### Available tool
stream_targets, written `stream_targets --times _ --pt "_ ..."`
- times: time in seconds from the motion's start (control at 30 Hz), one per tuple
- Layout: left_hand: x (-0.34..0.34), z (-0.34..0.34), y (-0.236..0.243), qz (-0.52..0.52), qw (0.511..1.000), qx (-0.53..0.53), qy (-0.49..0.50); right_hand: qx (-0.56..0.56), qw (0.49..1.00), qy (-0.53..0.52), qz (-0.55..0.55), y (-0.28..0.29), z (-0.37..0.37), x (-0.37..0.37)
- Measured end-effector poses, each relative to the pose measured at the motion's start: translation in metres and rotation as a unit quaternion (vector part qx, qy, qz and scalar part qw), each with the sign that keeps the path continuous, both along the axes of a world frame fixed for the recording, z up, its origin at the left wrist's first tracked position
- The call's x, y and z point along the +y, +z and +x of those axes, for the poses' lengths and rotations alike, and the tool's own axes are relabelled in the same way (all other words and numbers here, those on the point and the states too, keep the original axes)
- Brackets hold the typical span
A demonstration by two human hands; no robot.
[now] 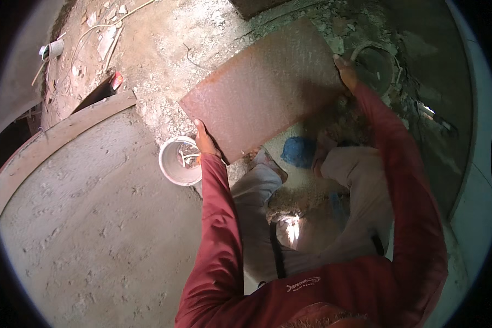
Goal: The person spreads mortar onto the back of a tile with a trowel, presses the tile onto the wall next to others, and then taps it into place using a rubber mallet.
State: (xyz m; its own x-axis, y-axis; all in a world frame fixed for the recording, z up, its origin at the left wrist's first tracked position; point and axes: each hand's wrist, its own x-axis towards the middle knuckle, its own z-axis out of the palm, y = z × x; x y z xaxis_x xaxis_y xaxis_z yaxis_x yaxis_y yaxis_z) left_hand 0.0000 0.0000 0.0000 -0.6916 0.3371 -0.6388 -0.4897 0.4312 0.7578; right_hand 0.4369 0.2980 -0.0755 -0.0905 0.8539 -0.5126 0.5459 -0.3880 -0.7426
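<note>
Sheet (265,90): between left grip (206,139) and right grip (346,75)
Bucket (164,165): left of the sheet, beside left grip
Bundle (299,152): between the feet (271,164)
Plank (87,118): along the slab's (93,208) far edge
Basin (376,68): right of the sheet

Free rm over dirt flr (158,41) beyond sheet (265,90), but bkt (168,170) beside L hand (205,141), rnd rim (358,49) nr R hand (346,74)

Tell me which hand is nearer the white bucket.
Left. The left hand is just beside the white bucket; the right hand is farther off, across the brown board.
</note>
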Motion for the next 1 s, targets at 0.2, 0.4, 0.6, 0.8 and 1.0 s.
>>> stream_targets --times 0.2,0.4,0.6,0.8,1.0 --pt "0.015 -0.009 -0.073 0.046 0.997 -0.057 -0.001 0.008 0.996 0.067 -0.058 -0.021 -0.020 0.008" --pt "0.008 -0.001 -0.083 0.092 0.987 -0.127 -0.046 -0.108 0.975 0.183 0.060 -0.022 -0.012 0.008" --pt "0.012 -0.049 -0.124 0.040 0.996 0.049 -0.068 -0.275 0.873 0.166 0.367 0.045 0.065 -0.003" --pt "0.009 -0.078 -0.144 -0.047 0.974 0.209 -0.073 -0.451 0.848 0.226 0.160 0.034 0.172 -0.110" --pt "0.028 -0.060 -0.135 -0.154 0.952 0.258 -0.058 -0.413 0.868 0.259 0.092 0.023 0.186 -0.121"
